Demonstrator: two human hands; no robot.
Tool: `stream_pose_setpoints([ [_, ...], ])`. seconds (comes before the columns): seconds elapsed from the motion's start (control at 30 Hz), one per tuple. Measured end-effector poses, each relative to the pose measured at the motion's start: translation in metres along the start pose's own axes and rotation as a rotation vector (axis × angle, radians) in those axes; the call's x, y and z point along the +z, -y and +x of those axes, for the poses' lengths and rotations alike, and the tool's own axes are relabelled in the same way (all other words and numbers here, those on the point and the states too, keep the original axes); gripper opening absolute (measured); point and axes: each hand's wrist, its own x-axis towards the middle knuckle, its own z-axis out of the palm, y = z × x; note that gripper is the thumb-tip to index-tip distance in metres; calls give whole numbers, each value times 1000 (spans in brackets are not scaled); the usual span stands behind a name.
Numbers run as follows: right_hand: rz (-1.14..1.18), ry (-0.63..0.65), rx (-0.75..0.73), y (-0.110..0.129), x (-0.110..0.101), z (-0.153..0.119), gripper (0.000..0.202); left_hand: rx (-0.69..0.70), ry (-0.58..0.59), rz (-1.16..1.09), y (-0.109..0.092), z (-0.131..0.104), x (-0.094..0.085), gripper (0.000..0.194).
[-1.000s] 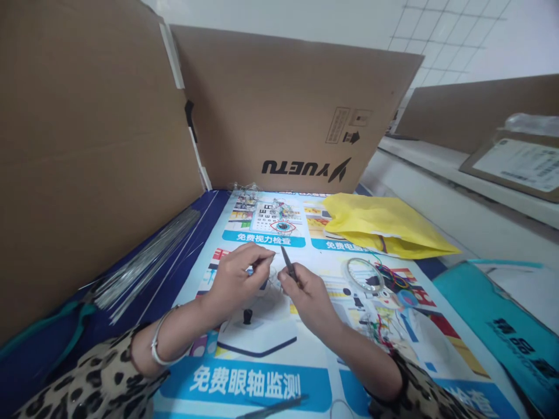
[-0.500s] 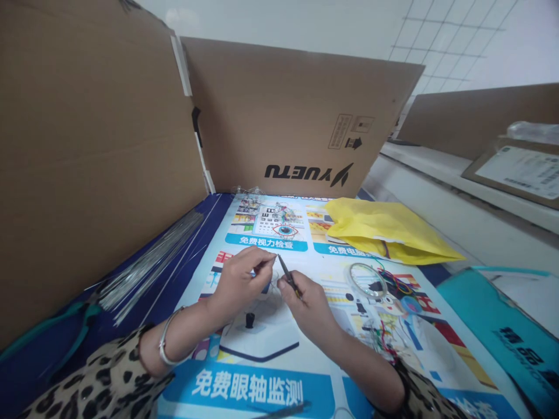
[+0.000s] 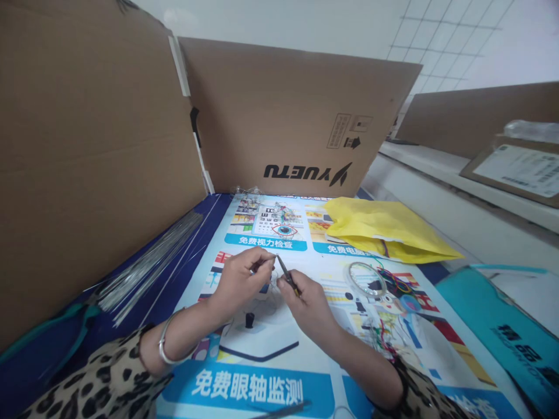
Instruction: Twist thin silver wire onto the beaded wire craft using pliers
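My left hand (image 3: 244, 279) is closed in a pinch over the middle of the printed sheet (image 3: 262, 372); whatever sits between its fingertips is too small to name. My right hand (image 3: 308, 299) is closed around a slim dark tool (image 3: 286, 272), a pen or tweezers, whose tip reaches the left fingertips. Thin wire loops (image 3: 274, 286) show faintly between the hands. To the right lie a clear ring-shaped coil (image 3: 367, 279) and coloured wires (image 3: 395, 282), with another tangle of wires (image 3: 382, 337) nearer me.
Silvery wires (image 3: 151, 262) and teal-handled pliers (image 3: 81, 326) lie at the left. Cardboard panels (image 3: 288, 110) stand behind and left. A yellow bag (image 3: 384, 227) is at the back right, a teal package (image 3: 498, 320) at the right. Tangled fine wires (image 3: 248, 196) lie at the back.
Both hands hold nearly the same pose. The dark tool's tip has shifted very slightly left, and the whole view has moved a little.
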Motion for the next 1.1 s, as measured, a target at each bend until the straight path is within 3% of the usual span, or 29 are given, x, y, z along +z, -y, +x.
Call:
stream_pose_setpoints([
  [0.6, -92, 1, 8, -1, 2, 1, 26, -17, 21, 37, 3, -3, 3, 14],
  [1.1, -32, 10, 14, -2, 8, -1, 21, -138, 60, -177, -1, -7, 8, 14],
])
